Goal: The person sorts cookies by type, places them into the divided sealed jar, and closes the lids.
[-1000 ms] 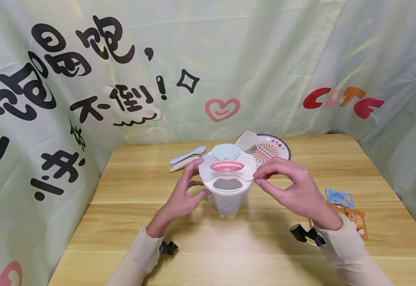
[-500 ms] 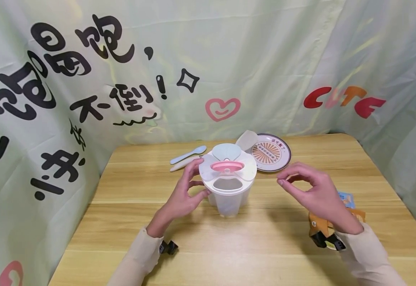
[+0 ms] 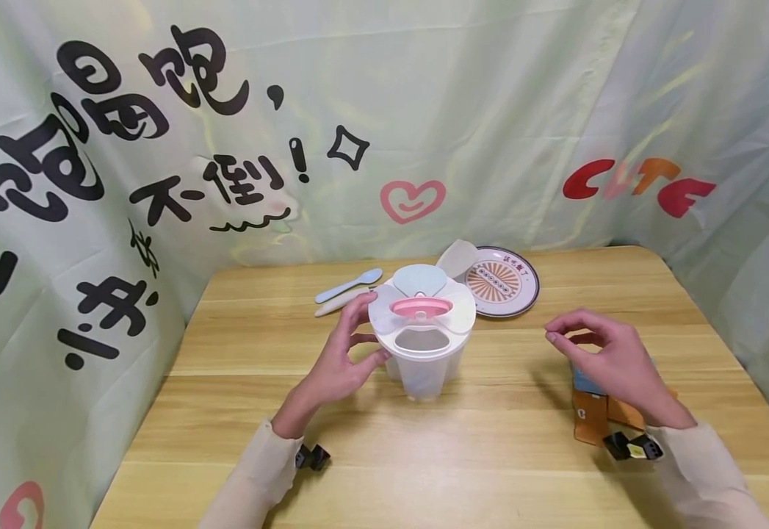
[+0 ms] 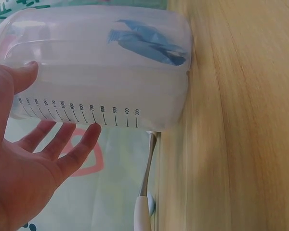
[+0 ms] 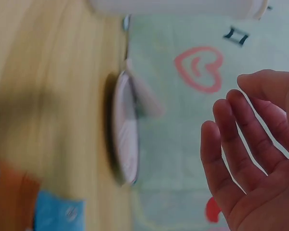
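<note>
Grip first: L hand has the clear canister, thumb and fingers round its wall, forefinger up by the rim of the lid. R hand holds nothing, fingers loosely bent; thumb tip just beside the fingertips, narrow, can't tell if touching.

Head cam: I've got the canister upright nr mid-table, pink handle on top, hole in the lid facing front. Broad bare wood betw. canister and R hand, and from canister toward the table's near side. Back's tighter: plate sits nr the rear edge, curtain right behind. Blue spoon and pale utensil lie L of the canister, past the L fingers. Snack packs are partly hidden under R hand/wrist; table's R edge runs well beyond.

L wrist cam (turned sideways): thumb on the wall, fingertips at its far side nr the scale marks. Blue packet shows thru the wall nr the base, which meets the wood.

R wrist cam, bit blurry: I see open space betw. R fingers and plate; packs low in the corner, canister only a strip up top.
</note>
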{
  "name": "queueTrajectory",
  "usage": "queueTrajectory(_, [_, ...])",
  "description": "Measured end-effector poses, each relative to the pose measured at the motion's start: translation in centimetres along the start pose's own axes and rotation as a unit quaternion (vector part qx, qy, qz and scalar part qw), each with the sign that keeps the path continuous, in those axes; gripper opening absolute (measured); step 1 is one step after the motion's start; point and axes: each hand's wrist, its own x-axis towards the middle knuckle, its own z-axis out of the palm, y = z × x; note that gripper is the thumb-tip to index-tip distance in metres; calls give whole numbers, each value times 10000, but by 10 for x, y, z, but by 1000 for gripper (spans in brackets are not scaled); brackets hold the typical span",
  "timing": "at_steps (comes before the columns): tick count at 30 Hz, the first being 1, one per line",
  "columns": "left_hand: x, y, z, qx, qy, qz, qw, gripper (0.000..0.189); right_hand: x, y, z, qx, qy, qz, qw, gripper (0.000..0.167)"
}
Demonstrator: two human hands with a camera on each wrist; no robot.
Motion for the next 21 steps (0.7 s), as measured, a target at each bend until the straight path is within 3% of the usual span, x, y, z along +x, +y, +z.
queueTrajectory(5, [0, 0, 0, -1, 6, 10, 10000, 91, -3, 17, -8, -305, -186, 462, 9983, 13])
queueTrajectory(11, [0, 0, 0, 24, -10, 4, 10000, 91, -8, 32, -15, -589, -472, 782, 9941, 18])
queueTrajectory(21, [0, 0, -1, 11, 0, -52, 10000, 91, -11, 51, -22, -1306, -824, 956, 9834, 21])
